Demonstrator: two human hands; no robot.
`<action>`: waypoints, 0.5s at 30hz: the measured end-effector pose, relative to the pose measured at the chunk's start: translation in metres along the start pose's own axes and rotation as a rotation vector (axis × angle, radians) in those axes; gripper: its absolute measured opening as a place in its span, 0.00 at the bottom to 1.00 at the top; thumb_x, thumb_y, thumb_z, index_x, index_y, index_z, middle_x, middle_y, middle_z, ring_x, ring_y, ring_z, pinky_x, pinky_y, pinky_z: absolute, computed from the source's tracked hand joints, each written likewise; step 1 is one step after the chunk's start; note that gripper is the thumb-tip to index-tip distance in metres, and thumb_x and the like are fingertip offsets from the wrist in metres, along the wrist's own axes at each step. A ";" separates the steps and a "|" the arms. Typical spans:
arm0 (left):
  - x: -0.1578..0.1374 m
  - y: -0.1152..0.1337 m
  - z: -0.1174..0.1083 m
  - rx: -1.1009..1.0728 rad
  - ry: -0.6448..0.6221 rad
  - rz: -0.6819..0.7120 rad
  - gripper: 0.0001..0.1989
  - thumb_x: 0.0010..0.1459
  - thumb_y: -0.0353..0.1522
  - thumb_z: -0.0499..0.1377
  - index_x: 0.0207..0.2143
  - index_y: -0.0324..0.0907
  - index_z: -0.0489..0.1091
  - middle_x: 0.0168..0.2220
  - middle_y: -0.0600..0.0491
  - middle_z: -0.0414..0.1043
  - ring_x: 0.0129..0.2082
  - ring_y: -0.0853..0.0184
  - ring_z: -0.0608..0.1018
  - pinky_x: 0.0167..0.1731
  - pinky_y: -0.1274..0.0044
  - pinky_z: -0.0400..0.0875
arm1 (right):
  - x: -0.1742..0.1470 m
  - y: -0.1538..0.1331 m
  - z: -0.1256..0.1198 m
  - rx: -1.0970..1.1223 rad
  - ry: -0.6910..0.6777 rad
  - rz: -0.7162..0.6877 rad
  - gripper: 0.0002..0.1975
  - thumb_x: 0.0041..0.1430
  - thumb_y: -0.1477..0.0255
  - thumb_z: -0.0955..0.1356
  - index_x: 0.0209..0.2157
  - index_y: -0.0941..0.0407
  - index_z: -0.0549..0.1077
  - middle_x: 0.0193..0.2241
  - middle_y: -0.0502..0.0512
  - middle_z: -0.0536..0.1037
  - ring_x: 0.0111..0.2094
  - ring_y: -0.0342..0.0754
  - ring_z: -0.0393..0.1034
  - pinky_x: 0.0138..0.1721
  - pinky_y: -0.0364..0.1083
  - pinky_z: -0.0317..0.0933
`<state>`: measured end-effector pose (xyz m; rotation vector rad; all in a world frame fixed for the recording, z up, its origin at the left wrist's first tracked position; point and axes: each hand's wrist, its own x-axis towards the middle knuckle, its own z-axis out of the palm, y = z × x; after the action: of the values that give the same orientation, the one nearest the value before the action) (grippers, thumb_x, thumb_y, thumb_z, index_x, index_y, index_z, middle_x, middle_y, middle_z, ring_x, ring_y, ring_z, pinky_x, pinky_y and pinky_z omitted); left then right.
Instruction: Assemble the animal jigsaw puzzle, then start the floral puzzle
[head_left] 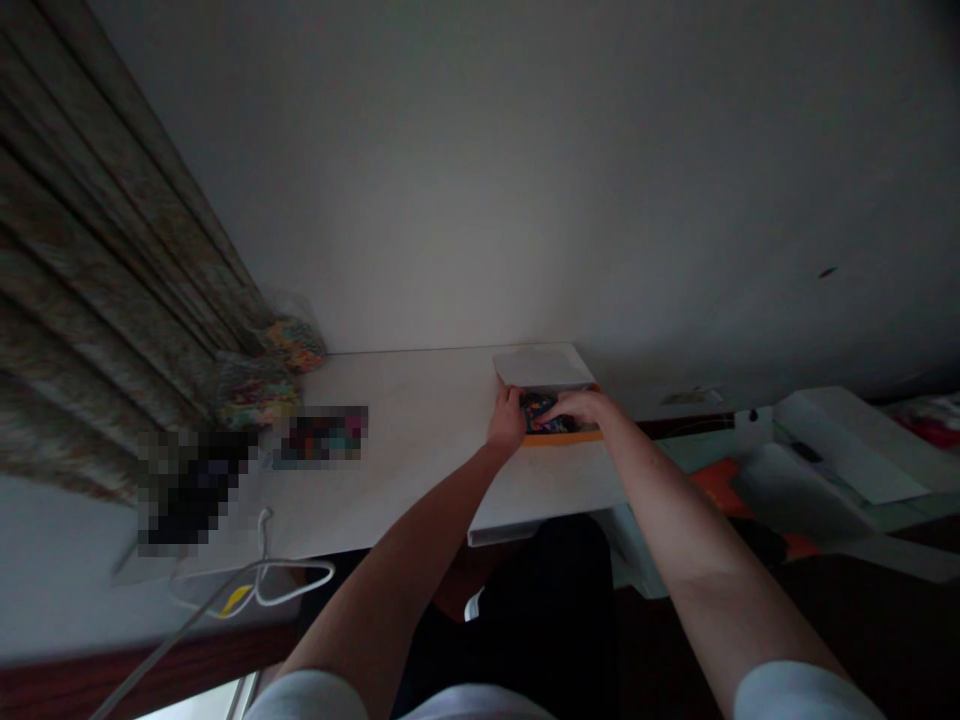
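On the white desk (420,410), near its right end, lies a small box with an orange front edge (566,438) and a raised white lid (536,367). Inside it is a dark item with a colourful print (541,412), its kind too dim to make out. My left hand (508,418) is closed around the box's left side. Over the right part of the box is my right hand (577,406), thumb on the printed item and fingers bent round it, partly hidden.
Clear bags of colourful pieces (259,390) stand by the curtain (97,260) at left. A blurred-out item (322,437) lies on the desk's left part. A white cable (296,590) loops at the front left. An open white box (847,450) is at right.
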<state>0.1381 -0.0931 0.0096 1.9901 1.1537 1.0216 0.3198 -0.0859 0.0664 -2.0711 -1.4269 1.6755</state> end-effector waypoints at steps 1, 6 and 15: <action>0.000 0.000 -0.001 0.000 -0.006 -0.002 0.21 0.55 0.20 0.50 0.50 0.40 0.69 0.54 0.42 0.70 0.56 0.58 0.73 0.60 0.64 0.68 | 0.001 0.000 0.000 0.012 -0.015 0.043 0.22 0.39 0.64 0.83 0.34 0.57 0.78 0.32 0.56 0.83 0.33 0.49 0.79 0.35 0.44 0.73; -0.001 0.001 -0.002 0.014 -0.021 -0.010 0.22 0.55 0.20 0.49 0.51 0.41 0.69 0.55 0.43 0.71 0.57 0.58 0.73 0.60 0.63 0.68 | 0.008 0.002 -0.002 0.070 -0.109 0.113 0.26 0.37 0.62 0.83 0.38 0.55 0.78 0.33 0.53 0.83 0.33 0.47 0.78 0.33 0.42 0.72; 0.000 -0.002 0.003 -0.002 0.012 -0.024 0.25 0.52 0.17 0.47 0.49 0.42 0.68 0.53 0.46 0.72 0.56 0.60 0.73 0.61 0.67 0.67 | 0.001 -0.007 -0.002 0.038 -0.118 0.022 0.22 0.37 0.64 0.82 0.35 0.54 0.79 0.37 0.57 0.84 0.38 0.51 0.79 0.38 0.44 0.73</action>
<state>0.1401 -0.0929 0.0063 1.9658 1.1798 1.0237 0.3173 -0.0801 0.0708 -2.0065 -1.3975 1.8467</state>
